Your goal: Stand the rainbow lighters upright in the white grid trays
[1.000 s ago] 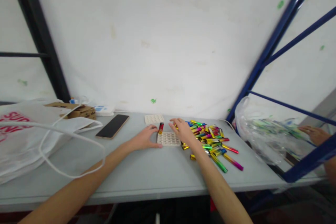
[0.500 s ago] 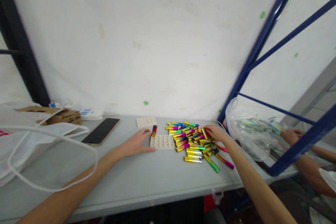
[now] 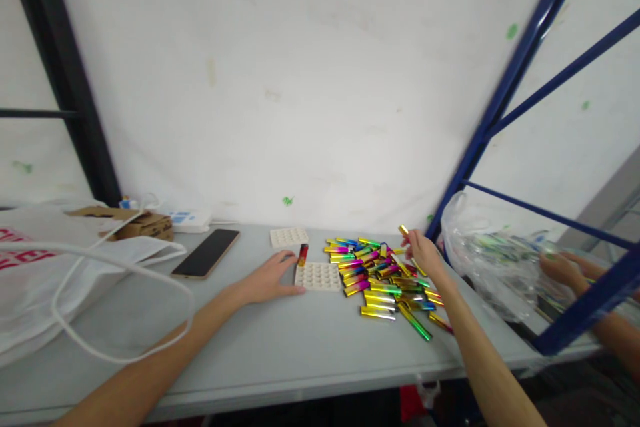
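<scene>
A small white tray (image 3: 319, 277) with rows of round holes lies on the table, and one red-and-gold shiny tube (image 3: 303, 255) stands upright at its back left corner. My left hand (image 3: 273, 278) rests at the tray's left side, thumb and fingers apart in a C shape, the thumb by the front corner. To the right of the tray spreads a heap of shiny metallic tubes (image 3: 383, 288) in gold, green, purple, blue and silver. Above the heap's back right, my right hand (image 3: 421, 250) pinches a gold tube (image 3: 403, 231), raised and tilted.
Behind sits a second white holed tray (image 3: 289, 237). A phone (image 3: 207, 253), cardboard box (image 3: 145, 225), white bag (image 3: 95, 273) and looping white cable (image 3: 187, 287) are at left. At right stand a blue metal frame (image 3: 463, 170), a clear plastic bag (image 3: 493, 273) and a co-worker's hands (image 3: 563, 267).
My right hand has lifted from the heap with a gold tube in its fingers. My left hand keeps its place by the tray. The whole view has shifted slightly.
</scene>
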The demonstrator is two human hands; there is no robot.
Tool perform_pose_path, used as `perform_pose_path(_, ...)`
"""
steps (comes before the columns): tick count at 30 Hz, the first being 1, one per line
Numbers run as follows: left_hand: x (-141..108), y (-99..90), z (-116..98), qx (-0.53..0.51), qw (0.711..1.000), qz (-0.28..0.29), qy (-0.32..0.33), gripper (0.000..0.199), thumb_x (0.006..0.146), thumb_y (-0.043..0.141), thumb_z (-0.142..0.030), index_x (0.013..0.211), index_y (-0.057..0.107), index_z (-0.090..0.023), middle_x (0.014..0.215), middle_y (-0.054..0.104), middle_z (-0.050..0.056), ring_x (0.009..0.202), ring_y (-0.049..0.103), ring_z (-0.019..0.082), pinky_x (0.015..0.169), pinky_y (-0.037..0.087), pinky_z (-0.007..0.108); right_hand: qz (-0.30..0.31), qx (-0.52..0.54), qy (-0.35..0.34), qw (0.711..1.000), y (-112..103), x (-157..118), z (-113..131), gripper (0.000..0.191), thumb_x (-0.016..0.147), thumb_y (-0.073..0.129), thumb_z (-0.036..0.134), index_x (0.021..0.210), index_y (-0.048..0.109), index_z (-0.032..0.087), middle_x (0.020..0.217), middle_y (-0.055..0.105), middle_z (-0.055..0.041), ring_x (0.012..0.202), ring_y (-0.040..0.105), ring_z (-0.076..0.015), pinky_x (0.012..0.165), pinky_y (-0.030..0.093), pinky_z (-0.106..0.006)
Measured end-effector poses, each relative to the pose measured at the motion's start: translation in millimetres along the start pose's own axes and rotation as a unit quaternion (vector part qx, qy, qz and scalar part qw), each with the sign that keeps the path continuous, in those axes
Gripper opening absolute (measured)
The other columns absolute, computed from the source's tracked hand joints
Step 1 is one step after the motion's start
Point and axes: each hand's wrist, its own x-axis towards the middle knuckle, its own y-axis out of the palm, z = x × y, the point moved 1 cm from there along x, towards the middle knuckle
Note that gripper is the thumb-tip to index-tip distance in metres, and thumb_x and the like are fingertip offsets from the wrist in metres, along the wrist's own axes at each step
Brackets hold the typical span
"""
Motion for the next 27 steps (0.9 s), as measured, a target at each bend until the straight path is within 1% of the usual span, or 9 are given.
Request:
perform_pose_path(3, 0.1, -0.1, -1.1, -0.005, 1.000, 0.001, -0.002, 0.078, 0.085, 0.077, -0.075, 0.142, 0.064, -0.023, 0.153, 0.061, 0.015, 0.141, 0.058, 0.036, 0.123, 0.046, 0.046, 0.010, 0.127, -0.043, 0.991, 11.5, -3.8, 51.2, 0.055, 0.099, 0.052, 0.070, 0.083, 0.070, 0.021, 0.059, 0.057, 0.0005, 0.054, 0.050, -0.0187, 0.054, 0.037, -0.030)
perform_pose_path(7, -0.4, -0.4, -2.4, -0.013, 1.000, -0.001, 0.002, 0.078, 0.085, 0.077, -0.074, 0.142, 0.064, -0.023, 0.152, 0.061, 0.015, 0.141, 0.058, 0.035, 0.124, 0.045, 0.047, 0.014, 0.290, -0.029, 0.956, 47.8, -4.9, 118.9, 0.058, 0.087, 0.068, 0.076, 0.084, 0.072, 0.019, 0.059, 0.057, 0.0017, 0.053, 0.039, -0.0141, 0.052, 0.031, -0.029)
perform_pose_path(10, -1.5, 0.1, -2.0, -0.016, 1.000, 0.002, 0.001, 0.078, 0.085, 0.079, -0.072, 0.143, 0.064, -0.022, 0.153, 0.060, 0.016, 0.142, 0.058, 0.035, 0.124, 0.044, 0.048, 0.011, 0.347, -0.010, 0.938, 84.0, -8.2, 148.8, 0.060, 0.079, 0.074, 0.080, 0.073, 0.063, 0.021, 0.057, 0.050, 0.0039, 0.055, 0.037, -0.0133, 0.052, 0.030, -0.028)
perform_pose_path(14, -2.2, 0.2, -2.2, -0.010, 1.000, 0.010, -0.003, 0.079, 0.086, 0.080, -0.070, 0.146, 0.062, -0.022, 0.156, 0.058, 0.017, 0.144, 0.056, 0.036, 0.125, 0.043, 0.048, 0.020, 0.376, -0.032, 0.926, 119.3, -21.0, 163.6, 0.070, 0.088, 0.055, 0.090, 0.066, 0.049, 0.024, 0.059, 0.045, 0.0036, 0.058, 0.044, -0.0148, 0.056, 0.038, -0.028)
perform_pose_path(18, -1.4, -0.2, -3.9, -0.012, 1.000, 0.013, -0.007, 0.080, 0.086, 0.082, -0.067, 0.147, 0.061, -0.021, 0.155, 0.058, 0.018, 0.144, 0.057, 0.037, 0.126, 0.043, 0.049, 0.142, 0.453, -0.047, 0.879, 133.2, -37.9, 168.7, 0.065, 0.091, 0.054, 0.089, 0.084, 0.055, 0.024, 0.070, 0.059, 0.0010, 0.062, 0.058, -0.0175, 0.061, 0.050, -0.030)
perform_pose_path(20, -1.1, -0.5, -4.3, -0.016, 1.000, 0.012, -0.004, 0.081, 0.086, 0.082, -0.067, 0.148, 0.061, -0.021, 0.155, 0.059, 0.017, 0.144, 0.057, 0.036, 0.126, 0.042, 0.049, 0.184, 0.483, -0.020, 0.856, 136.5, -44.9, 170.8, 0.063, 0.091, 0.055, 0.089, 0.088, 0.053, 0.026, 0.062, 0.050, 0.0057, 0.050, 0.049, -0.0152, 0.051, 0.044, -0.028)
perform_pose_path(22, -1.0, -0.7, -4.4, -0.018, 1.000, 0.015, 0.001, 0.081, 0.087, 0.081, -0.069, 0.149, 0.060, -0.021, 0.155, 0.058, 0.017, 0.144, 0.056, 0.036, 0.126, 0.042, 0.048, 0.215, 0.504, 0.021, 0.836, 140.2, -50.3, 173.5, 0.064, 0.088, 0.057, 0.091, 0.085, 0.049, 0.027, 0.056, 0.034, 0.0106, 0.041, 0.030, -0.0113, 0.042, 0.028, -0.024)
perform_pose_path(24, -1.0, -0.7, -4.0, -0.018, 1.000, 0.023, 0.002, 0.082, 0.088, 0.079, -0.071, 0.150, 0.059, -0.021, 0.156, 0.057, 0.017, 0.145, 0.055, 0.036, 0.127, 0.040, 0.047, 0.245, 0.524, 0.054, 0.814, 144.2, -54.4, 177.2, 0.069, 0.084, 0.056, 0.094, 0.074, 0.044, 0.027, 0.054, 0.024, 0.0116, 0.042, 0.017, -0.0087, 0.042, 0.015, -0.023)
perform_pose_path(27, -0.6, -0.7, -3.6, -0.015, 0.999, 0.028, 0.005, 0.083, 0.089, 0.077, -0.073, 0.152, 0.057, -0.021, 0.157, 0.056, 0.017, 0.146, 0.053, 0.036, 0.127, 0.039, 0.048, 0.270, 0.564, 0.080, 0.776, 149.3, -58.8, 183.2, 0.071, 0.088, 0.053, 0.088, 0.058, 0.033, 0.026, 0.050, 0.019, 0.0100, 0.043, 0.011, -0.0077, 0.043, 0.010, -0.024)
